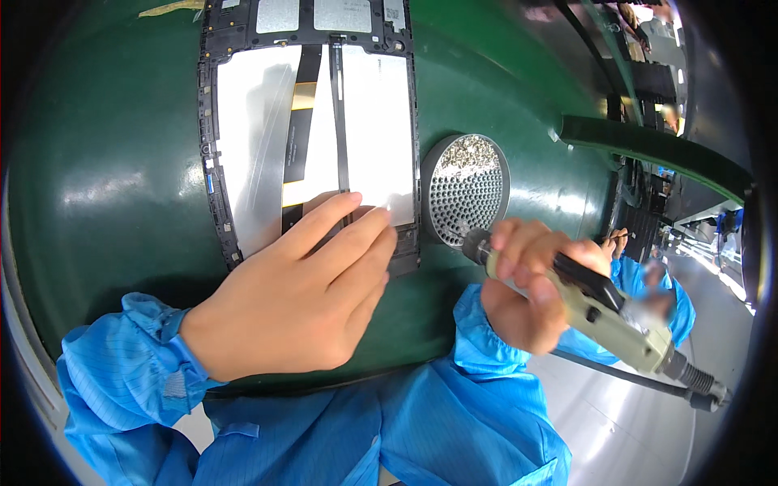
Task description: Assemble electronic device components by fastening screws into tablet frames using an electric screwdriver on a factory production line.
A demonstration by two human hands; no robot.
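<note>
My left hand point(296, 283) lies with its fingers stretched out over the lower part of an opened tablet point(377, 138). The tablet has a black frame, bright silver panels and dark flat ribbon cables point(298, 134) running down its middle. Whatever is beneath my fingers is hidden. My right hand point(535, 283) is wrapped round a pale green electric screwdriver point(600, 312) with a black lever. Its tip end points at the lower edge of a round dish point(466, 190) with rows of small holes. Many tiny screws point(468, 152) are heaped at the dish's far side.
A green mat point(105, 186) covers the bench. A dark green bar point(648, 146) curves across the right side. A cable trails from the screwdriver's back end. Beyond, at the right, another person in a blue sleeve point(681, 300) is close by. A yellowish strip point(170, 8) lies top left.
</note>
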